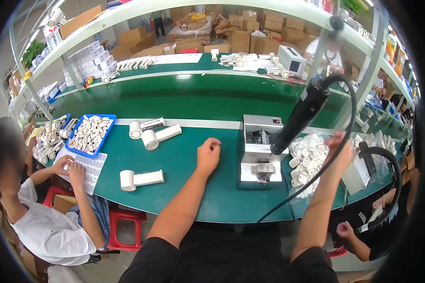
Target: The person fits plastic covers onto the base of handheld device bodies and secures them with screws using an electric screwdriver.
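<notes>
My left hand (208, 154) rests on the green table with its fingers curled in, and nothing shows in it. Right of it stands a small silver and black machine (262, 158) with a metal fixture at its front. A black electric screwdriver (301, 115) hangs tilted in front of the machine, its cable looping to the right. My right hand (340, 150) is raised beside an open plastic bag of small white parts (304, 162). The cable crosses near that hand and its fingers are blurred, so whether they hold anything is unclear.
Three white handheld fans (141, 179) lie on the table (189, 198) to my left. A blue tray (97, 153) of small white parts stands farther left, by a co-worker's hands (71, 170). Another person's hand (345, 230) is at right. A shelf frame spans above.
</notes>
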{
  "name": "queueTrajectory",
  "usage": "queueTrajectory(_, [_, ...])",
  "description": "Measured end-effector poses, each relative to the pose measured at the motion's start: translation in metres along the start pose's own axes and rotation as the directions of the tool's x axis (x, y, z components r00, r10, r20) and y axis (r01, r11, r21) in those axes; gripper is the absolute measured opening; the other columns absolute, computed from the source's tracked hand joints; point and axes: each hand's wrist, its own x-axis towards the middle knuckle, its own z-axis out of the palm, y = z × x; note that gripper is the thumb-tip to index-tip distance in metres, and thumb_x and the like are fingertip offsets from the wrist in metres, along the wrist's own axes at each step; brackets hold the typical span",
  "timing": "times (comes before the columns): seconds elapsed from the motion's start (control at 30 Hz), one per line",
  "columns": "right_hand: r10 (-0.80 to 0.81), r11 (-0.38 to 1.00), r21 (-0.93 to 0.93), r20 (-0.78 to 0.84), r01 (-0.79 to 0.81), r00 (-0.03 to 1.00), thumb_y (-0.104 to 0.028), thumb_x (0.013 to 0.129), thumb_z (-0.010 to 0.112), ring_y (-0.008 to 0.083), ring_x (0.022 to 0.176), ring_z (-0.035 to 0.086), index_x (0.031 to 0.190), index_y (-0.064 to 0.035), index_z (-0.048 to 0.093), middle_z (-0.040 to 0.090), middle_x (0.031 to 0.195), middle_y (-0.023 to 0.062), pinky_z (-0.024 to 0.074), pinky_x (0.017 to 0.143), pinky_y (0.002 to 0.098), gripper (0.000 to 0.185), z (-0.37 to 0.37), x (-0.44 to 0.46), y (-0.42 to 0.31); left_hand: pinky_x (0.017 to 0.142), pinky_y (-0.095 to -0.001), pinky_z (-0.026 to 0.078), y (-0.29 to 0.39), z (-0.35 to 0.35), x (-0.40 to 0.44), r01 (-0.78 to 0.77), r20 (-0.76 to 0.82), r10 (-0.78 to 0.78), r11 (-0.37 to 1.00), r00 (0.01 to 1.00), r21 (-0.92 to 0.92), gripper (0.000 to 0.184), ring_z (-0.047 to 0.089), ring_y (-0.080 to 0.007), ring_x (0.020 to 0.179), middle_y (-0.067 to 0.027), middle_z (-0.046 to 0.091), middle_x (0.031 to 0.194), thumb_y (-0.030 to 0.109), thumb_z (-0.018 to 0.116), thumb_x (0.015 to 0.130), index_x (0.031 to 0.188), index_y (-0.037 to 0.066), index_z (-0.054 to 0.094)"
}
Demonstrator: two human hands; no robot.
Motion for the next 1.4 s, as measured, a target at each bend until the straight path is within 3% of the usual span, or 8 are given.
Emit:
queueTrajectory(0.23, [0.234, 0.913, -0.35, 0.034, -0.208, 0.972, -0.014, 0.092, 0.055, 0.0064, 0.052, 0.042, 0.075, 0.0002, 0.062, 0.047, 0.054, -0.002, 0.0319, 0.051, 0.0231, 0.024, -0.034, -0.085, 0.03, 0.048, -0.0228, 0.039, 0.006, -0.002, -0.004, 0.015, 0.021, -0.015, 1.0, 1.0, 0.003, 0.011, 0.049, -0.0063, 0.055, -0.0008, 0.055, 0.062, 0.002, 0.052, 0.086, 0.089, 0.003, 0.062])
queueTrajectory(0.33, [0.055, 0.808, -0.588, 0.137, 0.037, 0.989, -0.014, 0.091, 0.057, 0.0042, 0.052, 0.037, 0.07, 0.0005, 0.061, 0.044, 0.054, -0.0036, 0.0278, 0.048, 0.0229, 0.026, -0.043, -0.108, 0.044, 0.049, -0.0228, 0.04, 0.002, -0.003, -0.004, -0.031, 0.016, 0.03, 0.998, 0.999, 0.052, 0.011, 0.049, -0.0064, 0.055, -0.0006, 0.055, 0.063, 0.002, 0.052, 0.086, 0.09, 0.003, 0.062])
queueTrajectory(0.7, [0.156, 0.802, -0.597, 0.162, -0.03, 0.974, -0.019, 0.092, 0.06, 0.0047, 0.057, 0.041, 0.071, -0.0007, 0.062, 0.049, 0.06, -0.0037, 0.0306, 0.052, 0.023, 0.028, -0.064, -0.106, 0.065, 0.054, -0.0254, 0.043, 0.014, -0.001, -0.011, -0.062, 0.138, 0.044, 0.989, 0.989, 0.132, 0.011, 0.052, -0.0085, 0.06, -0.0022, 0.058, 0.068, 0.004, 0.054, 0.085, 0.091, 0.003, 0.063])
queueTrajectory(0.77, [0.192, 0.804, -0.59, 0.139, -0.075, 0.971, -0.008, 0.09, 0.058, 0.0046, 0.057, 0.037, 0.067, 0.0013, 0.056, 0.047, 0.058, -0.0021, 0.0291, 0.051, 0.023, 0.025, -0.062, -0.105, 0.061, 0.055, -0.0262, 0.044, 0.018, -0.002, -0.015, -0.073, 0.147, 0.05, 0.985, 0.988, 0.156, 0.011, 0.053, -0.0092, 0.061, -0.0034, 0.06, 0.069, 0.004, 0.055, 0.084, 0.091, 0.003, 0.063])
queueTrajectory(0.9, [0.276, 0.786, -0.603, 0.142, -0.138, 0.95, -0.015, 0.093, 0.059, 0.0014, 0.055, 0.037, 0.071, -0.0017, 0.059, 0.044, 0.058, -0.0063, 0.0237, 0.049, 0.0207, 0.026, -0.056, -0.105, 0.055, 0.057, -0.0268, 0.044, 0.025, -0.004, -0.02, -0.117, 0.195, 0.079, 0.974, 0.978, 0.193, 0.01, 0.054, -0.0119, 0.061, -0.0071, 0.062, 0.071, 0.005, 0.056, 0.085, 0.091, 0.004, 0.063])
queueTrajectory(1.03, [0.324, 0.791, -0.58, 0.124, -0.197, 0.938, -0.018, 0.093, 0.059, 0.0006, 0.048, 0.035, 0.072, -0.001, 0.06, 0.043, 0.054, -0.0069, 0.0212, 0.045, 0.0197, 0.028, -0.052, -0.107, 0.055, 0.063, -0.0364, 0.049, 0.032, -0.006, -0.023, -0.117, 0.236, 0.059, 0.964, 0.97, 0.24, 0.012, 0.062, -0.027, 0.07, -0.0147, 0.064, 0.079, 0.008, 0.055, 0.082, 0.092, 0.004, 0.062])
queueTrajectory(1.13, [0.335, 0.782, -0.591, 0.129, -0.199, 0.933, -0.019, 0.093, 0.06, 0.0007, 0.048, 0.035, 0.072, -0.0009, 0.061, 0.043, 0.054, -0.0066, 0.0215, 0.045, 0.0195, 0.028, -0.057, -0.107, 0.058, 0.06, -0.0323, 0.047, 0.03, -0.006, -0.024, -0.181, 0.268, 0.103, 0.942, 0.958, 0.283, 0.01, 0.058, -0.0206, 0.064, -0.0114, 0.063, 0.076, 0.007, 0.058, 0.084, 0.092, 0.003, 0.062])
queueTrajectory(1.4, [0.315, 0.774, -0.613, 0.161, -0.155, 0.935, -0.019, 0.092, 0.061, 0.0019, 0.049, 0.036, 0.072, 0.0007, 0.062, 0.044, 0.053, -0.0054, 0.0238, 0.046, 0.0213, 0.028, -0.06, -0.107, 0.064, 0.069, -0.0405, 0.048, 0.029, -0.006, -0.025, -0.294, 0.309, 0.196, 0.902, 0.931, 0.315, 0.01, 0.06, -0.0318, 0.077, -0.015, 0.062, 0.082, 0.008, 0.057, 0.081, 0.089, 0.004, 0.062])
